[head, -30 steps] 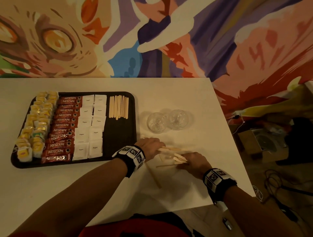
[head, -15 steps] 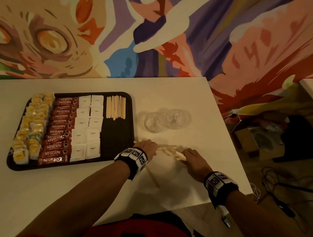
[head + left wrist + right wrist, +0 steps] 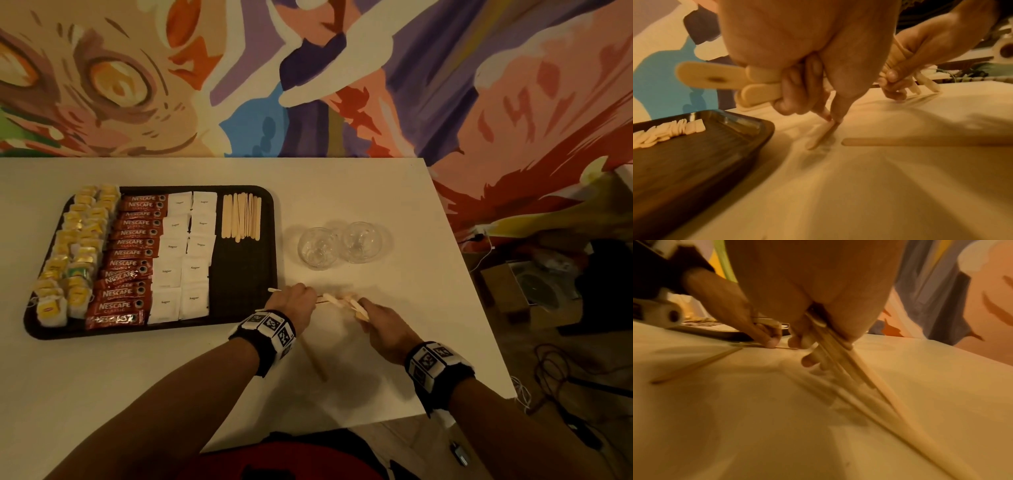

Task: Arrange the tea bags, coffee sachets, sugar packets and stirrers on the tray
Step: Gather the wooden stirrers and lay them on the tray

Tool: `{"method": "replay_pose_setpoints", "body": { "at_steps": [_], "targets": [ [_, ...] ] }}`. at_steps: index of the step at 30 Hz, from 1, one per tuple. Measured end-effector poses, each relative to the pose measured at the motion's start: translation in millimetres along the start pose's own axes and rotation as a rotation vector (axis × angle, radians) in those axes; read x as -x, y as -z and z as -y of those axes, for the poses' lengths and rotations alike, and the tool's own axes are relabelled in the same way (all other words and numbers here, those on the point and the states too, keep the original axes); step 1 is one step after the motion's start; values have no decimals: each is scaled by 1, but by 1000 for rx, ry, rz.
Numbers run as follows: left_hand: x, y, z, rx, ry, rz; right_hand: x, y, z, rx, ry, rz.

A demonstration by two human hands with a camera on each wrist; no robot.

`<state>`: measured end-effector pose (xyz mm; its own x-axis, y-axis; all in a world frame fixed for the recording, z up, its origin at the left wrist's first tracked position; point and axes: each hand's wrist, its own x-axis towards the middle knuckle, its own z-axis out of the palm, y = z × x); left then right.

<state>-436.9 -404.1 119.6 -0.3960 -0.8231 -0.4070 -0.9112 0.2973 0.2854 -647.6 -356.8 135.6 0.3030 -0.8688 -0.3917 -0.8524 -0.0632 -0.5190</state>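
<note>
The dark tray (image 3: 246,294) holds columns of yellow tea bags (image 3: 73,253), red coffee sachets (image 3: 132,253), white sugar packets (image 3: 181,257) and a row of wooden stirrers (image 3: 241,216). Just right of the tray, my left hand (image 3: 294,299) grips a bundle of stirrers (image 3: 731,84) while its thumb and forefinger pinch another stirrer (image 3: 818,136) off the table. My right hand (image 3: 380,320) grips a second bundle of stirrers (image 3: 838,353). One loose stirrer (image 3: 313,356) lies on the white table (image 3: 342,185) between my wrists.
Two empty glass cups (image 3: 318,246) (image 3: 361,241) stand right of the tray, just beyond my hands. The table's right edge (image 3: 479,298) drops to a floor with boxes and cables. A painted mural wall backs the table.
Both hands have drawn closer together and gathered loose stirrers off the table into their grips. The head view has shifted slightly.
</note>
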Motion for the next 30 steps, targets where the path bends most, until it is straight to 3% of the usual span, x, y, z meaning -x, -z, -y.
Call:
{"method": "replay_pose_setpoints", "body": {
  "at_steps": [6,11,14,17,21,26,30],
  "targets": [
    [3,8,6,88,78,12,3,-18,18,-59,74,95],
    [5,17,18,538,289,-13,-3,-31,38,-79,19,102],
    [11,30,26,783,314,-23,-10,-38,46,-117,-52,62],
    [30,46,34,936,303,19,-17,-44,54,-41,-64,119],
    [54,55,46,1047,277,141,-24,-52,64,114,-93,162],
    [70,63,50,995,292,170,-30,-51,75,61,-115,135],
    [75,69,54,1082,345,211,-34,-48,78,111,-95,137]
  ]
}}
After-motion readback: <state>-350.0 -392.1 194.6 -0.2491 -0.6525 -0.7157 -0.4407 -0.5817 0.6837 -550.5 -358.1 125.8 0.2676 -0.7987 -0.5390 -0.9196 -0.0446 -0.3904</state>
